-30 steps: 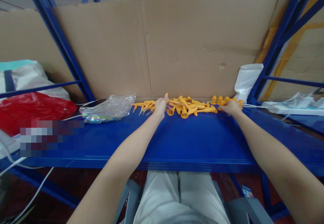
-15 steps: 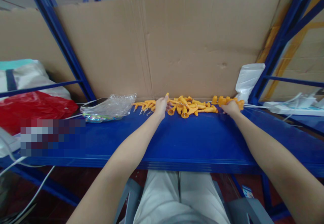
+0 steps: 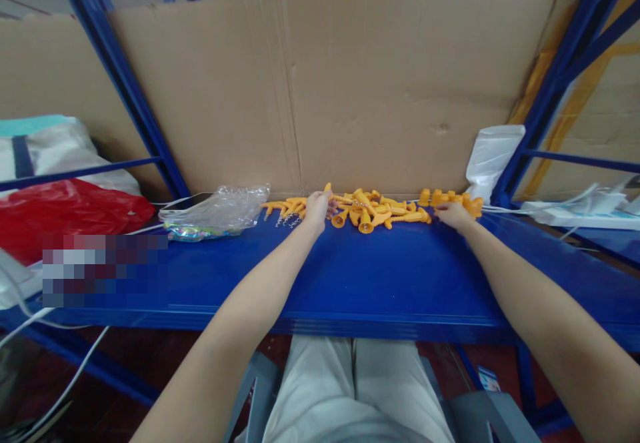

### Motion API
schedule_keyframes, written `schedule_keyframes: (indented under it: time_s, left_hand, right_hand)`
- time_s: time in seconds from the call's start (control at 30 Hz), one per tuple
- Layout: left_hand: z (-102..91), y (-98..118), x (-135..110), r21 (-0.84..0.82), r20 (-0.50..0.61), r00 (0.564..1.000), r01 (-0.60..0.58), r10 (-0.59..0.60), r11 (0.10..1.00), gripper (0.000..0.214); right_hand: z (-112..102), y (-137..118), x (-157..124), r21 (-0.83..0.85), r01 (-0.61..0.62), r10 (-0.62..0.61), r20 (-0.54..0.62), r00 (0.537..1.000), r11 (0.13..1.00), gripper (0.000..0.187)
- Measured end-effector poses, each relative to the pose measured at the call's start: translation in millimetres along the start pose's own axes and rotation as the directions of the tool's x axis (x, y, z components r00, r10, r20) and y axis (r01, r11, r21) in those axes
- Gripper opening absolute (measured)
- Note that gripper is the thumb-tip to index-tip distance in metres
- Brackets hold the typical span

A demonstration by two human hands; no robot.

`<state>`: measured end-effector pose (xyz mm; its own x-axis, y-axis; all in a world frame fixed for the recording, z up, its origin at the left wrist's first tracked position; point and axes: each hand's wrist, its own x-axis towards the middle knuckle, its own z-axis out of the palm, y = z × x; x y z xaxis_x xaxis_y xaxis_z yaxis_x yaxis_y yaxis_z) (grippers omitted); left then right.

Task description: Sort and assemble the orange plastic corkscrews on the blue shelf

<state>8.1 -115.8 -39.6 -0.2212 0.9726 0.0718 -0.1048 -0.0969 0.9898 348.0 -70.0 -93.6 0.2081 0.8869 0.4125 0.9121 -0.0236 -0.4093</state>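
The left hand (image 3: 317, 212) holds an orange piece (image 3: 328, 187) with its tip poking up. The right hand (image 3: 455, 215) is by a row of short orange bits (image 3: 441, 197). Between the hands, a messy orange pile (image 3: 367, 211) lies on the blue table (image 3: 370, 276). A clear bag (image 3: 225, 209) sits to the left. Big brown cardboard (image 3: 380, 83) stands behind.

Place: a workshop or packing station is suggested; which of the two cannot be told.
Counter (image 3: 380, 276): a blue metal surface is framed by rack posts (image 3: 123, 96).
Cardboard sheet (image 3: 400, 83): the back is screened by it.
Yellow pieces (image 3: 383, 217): many similar ones are heaped loose.
Power strip (image 3: 547, 215): it is laid at the right.
Grey chair (image 3: 475, 404): it is drawn up close.
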Motion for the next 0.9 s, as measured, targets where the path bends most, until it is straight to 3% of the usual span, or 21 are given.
schedule_keyframes:
  time_s: [0.13,0.3,0.43,0.6,0.73,0.9]
  left_hand:
    - [-6.5,2.7,9.1,-0.098,-0.04,0.999,-0.005,0.001,0.995,0.004]
    - [-23.9,6.2,23.9,-0.246,-0.054,0.994,0.078,-0.094,0.966,0.015]
    - [-38.0,4.4,31.2,-0.296,-0.11,0.985,0.096,-0.134,0.95,0.008]
    - [-43.9,-0.1,37.0,-0.216,-0.126,0.973,0.163,-0.193,0.963,0.021]
    - [-40.5,-5.0,43.7,-0.101,-0.081,0.982,0.16,-0.169,0.982,0.013]
    - [-33.4,-17.5,48.0,-0.027,-0.043,0.993,0.11,-0.111,0.994,0.024]
  right_hand:
    - [-4.0,-3.6,-1.3,0.064,-0.149,0.138,0.142,0.98,0.987,0.028]
    - [-3.4,-5.2,-1.7,0.081,-0.1,0.086,0.153,0.984,0.992,0.027]
    - [-1.5,-4.6,-1.6,0.069,-0.083,0.072,0.148,0.986,0.994,0.026]
    - [-2.0,-4.4,-2.4,0.045,-0.077,0.069,0.153,0.986,0.996,0.029]
    - [-1.8,-3.3,-0.9,0.052,-0.06,0.05,0.17,0.984,0.997,0.029]
    - [-1.6,-2.8,2.3,0.034,-0.044,0.038,0.175,0.984,0.998,0.024]
